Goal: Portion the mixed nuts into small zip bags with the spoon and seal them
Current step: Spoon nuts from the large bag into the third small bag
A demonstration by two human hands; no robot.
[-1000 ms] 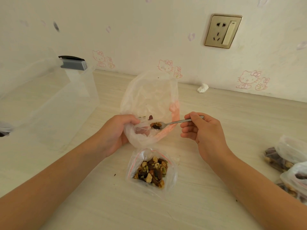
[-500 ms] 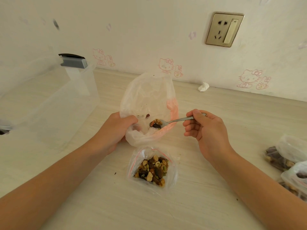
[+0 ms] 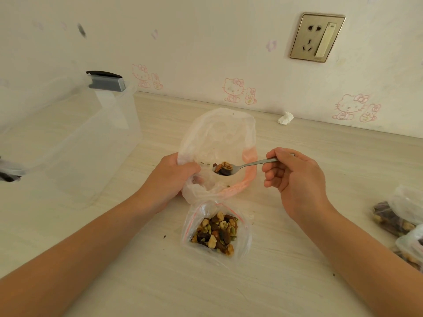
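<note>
Left hand (image 3: 169,177): grip closed on the rim of the large supply bag (image 3: 217,143), holding its mouth open at centre of the surface (image 3: 297,282). Right hand (image 3: 295,179): grip closed on the spoon (image 3: 242,167) handle, bowl loaded with mixed nuts (image 3: 223,167), hovering inside the supply bag mouth. Small zip bag (image 3: 216,229) at 6 o'clock of the supply bag, touching it, mouth open, part filled.

Risks: heaped spoon likely to shed nuts on transfer if tilted; floppy zip bag mouth could fold shut, unsupported; supply bag could slump if released.

Count: one spoon, one supply bag, one open zip bag, at least two filled bags (image 3: 398,216) at 3 o'clock, one clear bin (image 3: 68,133) at 10 o'clock, one crumpled tissue (image 3: 285,117) at 1 o'clock.
</note>
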